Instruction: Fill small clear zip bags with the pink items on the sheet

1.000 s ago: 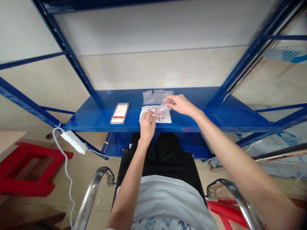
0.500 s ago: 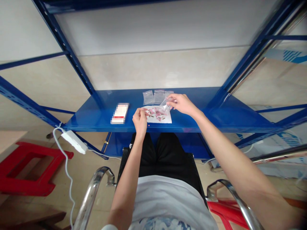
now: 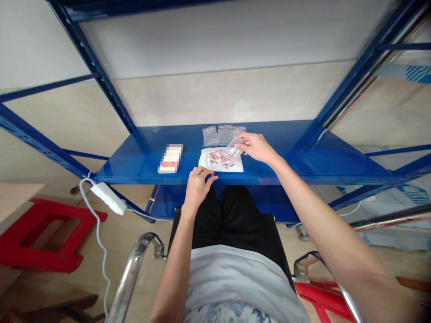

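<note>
The person's right hand [image 3: 256, 148] reaches out over a white paper sheet [image 3: 204, 162], its thumb and fingertips [image 3: 241, 144] pinched on the corner of a small transparent zip bag [image 3: 232, 150], which it holds just above the sheet's far right part. The sheet lies on a glossy blue steel shelf [image 3: 286, 166], and small pink and brown pieces [image 3: 217, 158] are scattered across it, too small to identify. The left hand [image 3: 198, 187] rests at the shelf's near edge, just nearer than the sheet. Its fingers lie loosely extended and slightly curved, released, with nothing visible in them. Three more transparent bags [image 3: 210, 136] lie in a row beyond the sheet, and a pixelated white and red box [image 3: 170, 158] sits to its left. Below the shelf, a white power strip [image 3: 108, 198] hangs on its cable near the left upright, and a red plastic stool [image 3: 40, 240] stands on the tiled floor further left. The person sits in black shorts [image 3: 235, 215] between chrome chair arms [image 3: 133, 269].
</note>
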`<state>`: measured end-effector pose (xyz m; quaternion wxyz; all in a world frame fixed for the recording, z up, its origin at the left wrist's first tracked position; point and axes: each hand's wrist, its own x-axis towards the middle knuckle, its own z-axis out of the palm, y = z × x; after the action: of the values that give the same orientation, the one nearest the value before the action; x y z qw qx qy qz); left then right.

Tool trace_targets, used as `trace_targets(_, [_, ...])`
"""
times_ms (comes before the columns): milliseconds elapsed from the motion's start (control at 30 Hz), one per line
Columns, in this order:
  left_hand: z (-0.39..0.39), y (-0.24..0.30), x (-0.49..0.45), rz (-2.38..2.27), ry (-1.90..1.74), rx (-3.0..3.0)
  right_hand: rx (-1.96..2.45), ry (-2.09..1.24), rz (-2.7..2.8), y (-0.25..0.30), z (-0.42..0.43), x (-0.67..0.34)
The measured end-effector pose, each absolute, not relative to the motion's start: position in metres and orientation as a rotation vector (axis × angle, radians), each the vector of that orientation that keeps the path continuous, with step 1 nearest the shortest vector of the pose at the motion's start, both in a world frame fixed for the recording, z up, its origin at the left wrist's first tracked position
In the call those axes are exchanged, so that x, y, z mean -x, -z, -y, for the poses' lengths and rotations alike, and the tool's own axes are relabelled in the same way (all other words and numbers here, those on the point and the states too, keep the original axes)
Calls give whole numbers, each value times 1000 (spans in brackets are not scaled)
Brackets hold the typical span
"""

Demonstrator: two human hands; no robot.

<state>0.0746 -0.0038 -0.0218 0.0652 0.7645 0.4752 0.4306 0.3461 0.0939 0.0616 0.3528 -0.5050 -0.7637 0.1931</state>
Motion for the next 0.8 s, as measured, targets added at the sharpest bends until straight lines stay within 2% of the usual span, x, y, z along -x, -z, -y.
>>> trace_targets(333, [-25, -2, -70, -1470, -1343, -2182, 1284, -686, 1805, -62, -100, -348])
trace_targets(667, [-68, -31, -103, -1428, -980, -2281, 1326, -927, 1365, -48, -103, -345])
trace_targets(800, [-67, -31, -108, -1423, -1101, -2217, 1265, -1031, 1213, -41, -98, -343])
